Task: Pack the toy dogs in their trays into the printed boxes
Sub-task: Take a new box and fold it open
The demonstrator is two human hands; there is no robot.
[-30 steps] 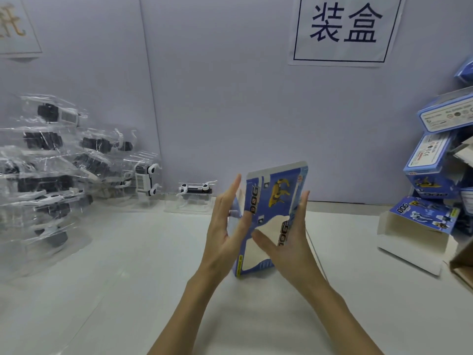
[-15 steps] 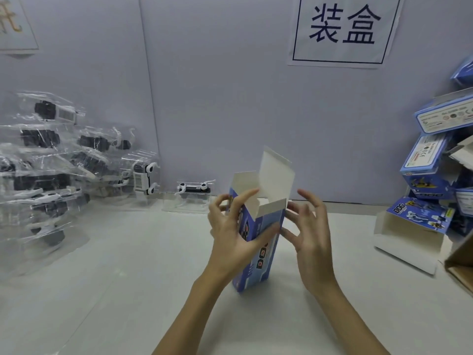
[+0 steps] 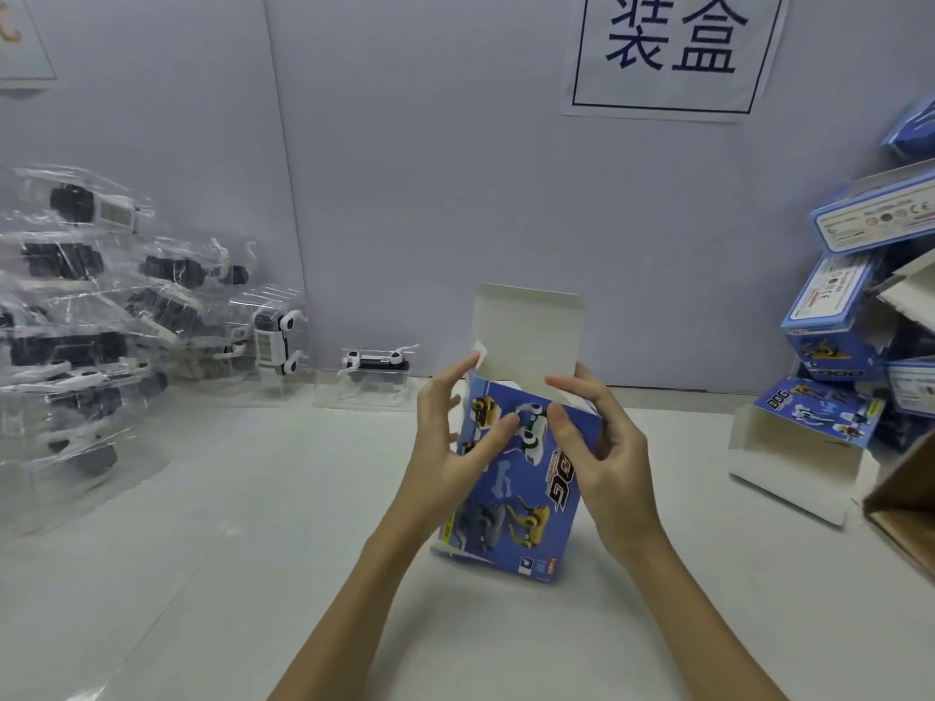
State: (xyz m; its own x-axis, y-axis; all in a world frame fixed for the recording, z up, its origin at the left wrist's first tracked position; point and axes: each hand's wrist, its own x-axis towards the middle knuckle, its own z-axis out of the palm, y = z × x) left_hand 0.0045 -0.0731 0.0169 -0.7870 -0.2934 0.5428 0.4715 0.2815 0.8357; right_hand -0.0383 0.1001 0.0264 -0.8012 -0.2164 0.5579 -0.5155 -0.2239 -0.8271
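A blue printed box (image 3: 511, 503) with dog pictures stands upright on the white table (image 3: 243, 538), its printed face towards me. Its white top flap (image 3: 528, 326) stands open. My left hand (image 3: 448, 447) holds the box's left side near the top, thumb on the front. On the right top edge my right hand (image 3: 602, 457) grips it, thumb pressed on the front. A single toy dog in a clear tray (image 3: 374, 369) sits by the back wall. A pile of clear trays with dogs (image 3: 86, 336) fills the left.
Blue printed boxes (image 3: 860, 316) are stacked at the right, and one open box (image 3: 804, 442) lies on its side. A brown carton corner (image 3: 905, 503) pokes in at the right edge. A sign with two characters (image 3: 673, 43) hangs on the wall.
The flat box was opened into shape between both hands, then turned so its printed front faces me. The top flap now stands up and both hands hold the box near its top.
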